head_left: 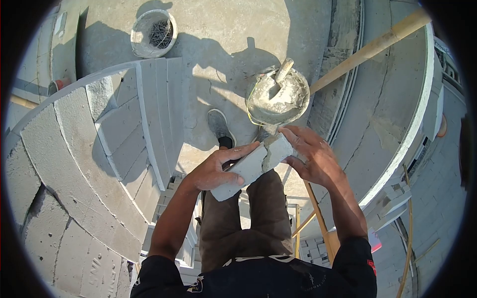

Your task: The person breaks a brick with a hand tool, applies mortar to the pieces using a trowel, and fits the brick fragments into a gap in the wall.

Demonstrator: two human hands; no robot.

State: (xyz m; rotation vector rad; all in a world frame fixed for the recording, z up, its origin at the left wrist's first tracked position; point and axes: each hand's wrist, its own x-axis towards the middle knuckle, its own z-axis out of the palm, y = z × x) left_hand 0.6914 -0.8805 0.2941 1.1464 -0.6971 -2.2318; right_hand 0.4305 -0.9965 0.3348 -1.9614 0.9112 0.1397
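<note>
The left hand (216,170) and right hand (318,158) clamp a cracked concrete block (248,168) mid-frame; its jagged crack (267,155) could give, dropping a piece toward the shoe (217,123).

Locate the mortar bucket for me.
In the head view, the mortar bucket sits above and right of centre, just beyond the right hand and near the wooden pole.

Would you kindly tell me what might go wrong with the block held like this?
A jagged line crosses the pale block between the left hand and right hand, so it may part there. A piece that slips could land on the left shoe below, or drop into the mortar bucket beyond the hands.
</note>
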